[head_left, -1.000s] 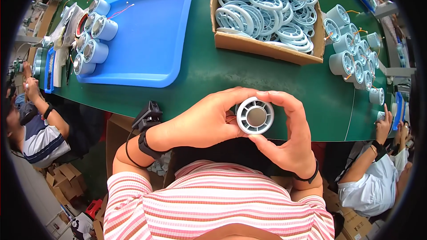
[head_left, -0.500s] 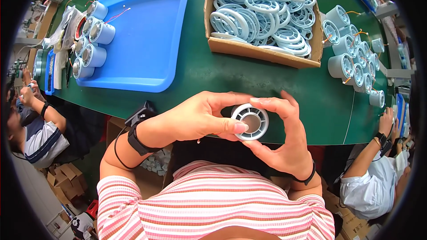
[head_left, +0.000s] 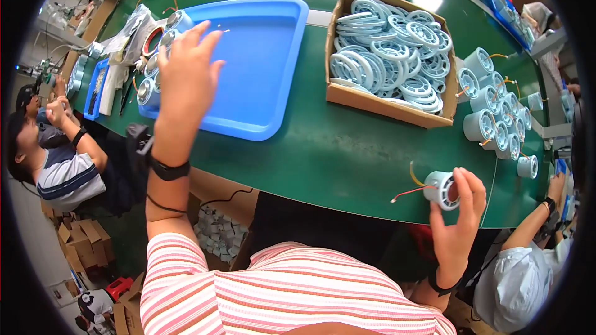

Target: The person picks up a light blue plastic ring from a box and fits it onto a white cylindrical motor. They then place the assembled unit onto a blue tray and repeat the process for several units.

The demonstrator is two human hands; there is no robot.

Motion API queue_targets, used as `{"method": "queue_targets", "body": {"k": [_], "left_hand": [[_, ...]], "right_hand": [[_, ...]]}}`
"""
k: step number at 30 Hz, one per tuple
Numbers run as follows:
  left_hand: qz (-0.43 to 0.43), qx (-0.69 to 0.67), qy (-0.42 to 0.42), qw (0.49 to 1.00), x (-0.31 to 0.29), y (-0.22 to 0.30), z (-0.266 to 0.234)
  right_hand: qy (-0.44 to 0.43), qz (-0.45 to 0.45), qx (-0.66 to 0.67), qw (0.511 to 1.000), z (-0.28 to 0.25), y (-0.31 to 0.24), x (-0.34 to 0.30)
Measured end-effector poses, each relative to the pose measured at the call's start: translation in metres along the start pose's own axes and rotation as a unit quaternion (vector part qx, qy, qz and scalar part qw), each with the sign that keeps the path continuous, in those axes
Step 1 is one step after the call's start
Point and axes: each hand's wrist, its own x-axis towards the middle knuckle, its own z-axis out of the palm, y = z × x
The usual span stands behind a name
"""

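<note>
Over the left part of the blue tray (head_left: 261,74), my left hand (head_left: 186,84) reaches with fingers apart and nothing visibly held. Beneath and beside it stand several light-blue cylindrical motor housings (head_left: 146,93) with silver tops and thin wires, partly covered by the hand. My right hand (head_left: 458,217) grips another light-blue motor housing (head_left: 436,187) near the table's front edge. A slotted ring faces its palm side, and a red and a yellow wire stick out to the left.
A cardboard box (head_left: 391,110) full of light-blue spoked rings stands at the back centre. Several motor housings (head_left: 481,125) with orange wires are grouped on the right. A small blue bin (head_left: 95,89) sits at the far left. Co-workers sit on both sides.
My hands have moved apart. The left let go of the motor housing and went up-left to the tray; the right carried the housing rightward. The view has shifted.
</note>
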Motion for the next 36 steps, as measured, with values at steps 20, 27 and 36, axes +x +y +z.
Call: {"method": "queue_targets", "body": {"k": [20,27,36], "left_hand": [[-0.109,0.009,-0.193,0.975,0.020,-0.036,0.006],[-0.018,-0.262,-0.061,0.963,0.004,-0.006,0.012],[0.093,-0.500,-0.112,0.854,-0.045,0.054,-0.072]], "right_hand": [[0.116,-0.145,-0.089,0.979,-0.040,0.009,0.125],[0.086,-0.261,-0.082,0.958,0.040,0.031,0.229],[-0.068,-0.250,0.090,0.962,-0.002,-0.046,0.110]]}}
